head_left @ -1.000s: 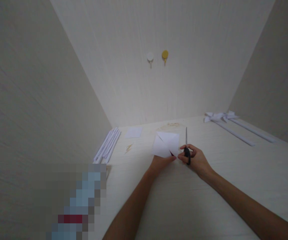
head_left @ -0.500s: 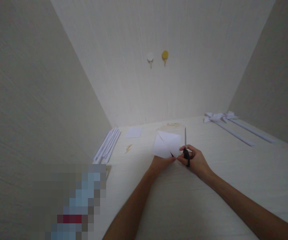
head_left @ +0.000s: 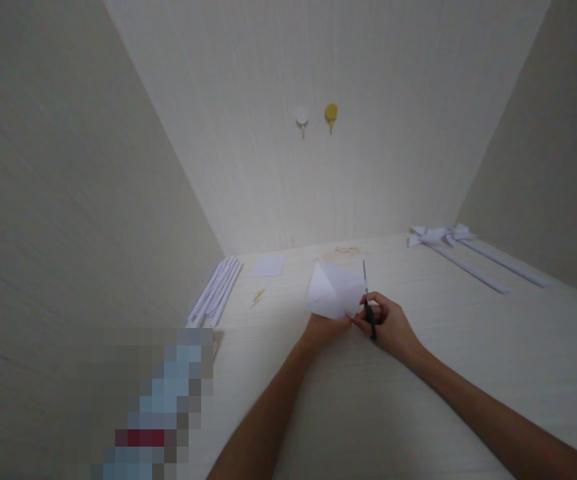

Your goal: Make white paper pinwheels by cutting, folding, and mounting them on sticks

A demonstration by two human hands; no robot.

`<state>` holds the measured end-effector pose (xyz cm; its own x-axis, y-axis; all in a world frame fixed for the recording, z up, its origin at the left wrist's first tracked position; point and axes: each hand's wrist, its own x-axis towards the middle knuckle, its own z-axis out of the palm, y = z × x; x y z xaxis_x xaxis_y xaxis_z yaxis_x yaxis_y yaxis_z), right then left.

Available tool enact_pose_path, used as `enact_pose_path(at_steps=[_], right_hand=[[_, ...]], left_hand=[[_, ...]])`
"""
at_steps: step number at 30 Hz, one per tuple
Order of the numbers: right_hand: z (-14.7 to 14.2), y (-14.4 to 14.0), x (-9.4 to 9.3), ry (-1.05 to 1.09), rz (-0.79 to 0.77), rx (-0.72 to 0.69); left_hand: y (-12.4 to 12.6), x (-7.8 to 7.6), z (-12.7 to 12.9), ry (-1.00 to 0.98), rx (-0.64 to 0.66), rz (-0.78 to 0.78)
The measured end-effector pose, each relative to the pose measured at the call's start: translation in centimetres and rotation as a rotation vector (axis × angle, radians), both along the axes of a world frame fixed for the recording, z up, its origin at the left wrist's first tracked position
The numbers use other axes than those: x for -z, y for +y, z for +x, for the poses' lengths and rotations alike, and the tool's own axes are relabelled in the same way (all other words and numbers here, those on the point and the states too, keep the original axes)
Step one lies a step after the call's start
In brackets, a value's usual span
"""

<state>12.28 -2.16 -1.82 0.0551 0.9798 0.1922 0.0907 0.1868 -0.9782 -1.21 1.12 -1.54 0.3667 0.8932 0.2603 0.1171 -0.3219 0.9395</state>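
1. Gripping a piece of white paper (head_left: 335, 290) in the left hand (head_left: 327, 325), over the middle of the worktop (head_left: 468, 347), with the thumb at the near right corner of the sheet and the other fingers hidden behind it.
2. Holding black-handled scissors (head_left: 371, 323) in the right hand (head_left: 391, 323), with the blades pointing toward the far edge of the worktop, along the right edge of the paper; cannot tell whether in contact with it.
3. Bringing the right thumb and fingertips together at the near right corner of the paper, right beside the left thumb.
4. Covering the near left edge of the worktop: a pixelated patch (head_left: 168, 393), bluish with some red, impossible to read.
5. Lying side by side along the left edge: several rolled paper tubes (head_left: 218, 288).
6. Lying to the right of these: a few thin yellowish pieces (head_left: 258, 296), too small to identify.
7. Lying flat near the far left corner: a paper square (head_left: 268, 265).
8. Lying near the far edge, beyond the held sheet: a pale yellowish tangle (head_left: 347, 251).
9. Lying at the far right corner: two folded-paper shapes (head_left: 434, 235) on long paper sticks (head_left: 473, 268).
10. Hanging on the back wall (head_left: 393, 147): a white hook (head_left: 301, 117) and, just right of it, a yellow hook (head_left: 331, 113).
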Motion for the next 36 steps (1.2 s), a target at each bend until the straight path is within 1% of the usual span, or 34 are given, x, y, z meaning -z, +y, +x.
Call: enact_pose_path(at_steps=[2, 6, 8, 10, 15, 18, 22, 24, 26, 29, 32, 34, 36], right_hand=[[0.0, 0.1, 0.1, 0.038, 0.002, 0.005], [0.1, 0.3, 0.1, 0.137, -0.055, 0.005], [0.2, 0.3, 0.2, 0.165, -0.081, 0.016], [0.2, 0.4, 0.2, 0.187, -0.099, 0.028], [0.0, 0.5, 0.1, 0.224, -0.114, 0.018], [-0.2, 0.5, 0.0, 0.195, -0.114, 0.042], [-0.3, 0.3, -0.2, 0.153, -0.103, 0.053], [-0.3, 0.3, -0.3, 0.152, -0.104, 0.051], [-0.2, 0.2, -0.3, 0.149, -0.105, 0.062], [-0.1, 0.2, -0.4, 0.147, -0.111, 0.079], [-0.1, 0.2, -0.3, 0.16, -0.112, 0.096], [0.0, 0.3, -0.2, 0.168, -0.113, 0.108], [0.1, 0.4, 0.0, 0.175, -0.114, 0.11]], left_hand=[[0.0, -0.2, -0.2, -0.03, -0.025, -0.053], [0.0, -0.7, -0.5, -0.151, -0.022, -0.177], [0.0, -0.8, -0.5, -0.191, -0.051, -0.209], [0.1, -0.8, -0.5, -0.199, -0.07, -0.21], [0.0, -1.1, -0.2, -0.245, -0.07, -0.171], [0.0, -1.3, -0.2, -0.263, -0.078, -0.188], [-0.1, -1.2, -0.2, -0.288, -0.047, -0.175], [-0.1, -1.0, -0.3, -0.294, -0.038, -0.194], [0.0, -0.9, -0.4, -0.321, -0.021, -0.253], [0.4, -0.9, -0.7, -0.477, 0.032, -0.358], [0.8, -1.2, -1.0, -0.672, 0.064, -0.411], [1.0, -1.3, -1.2, -0.75, 0.046, -0.465], [1.2, -1.3, -1.2, -0.787, -0.013, -0.529]])
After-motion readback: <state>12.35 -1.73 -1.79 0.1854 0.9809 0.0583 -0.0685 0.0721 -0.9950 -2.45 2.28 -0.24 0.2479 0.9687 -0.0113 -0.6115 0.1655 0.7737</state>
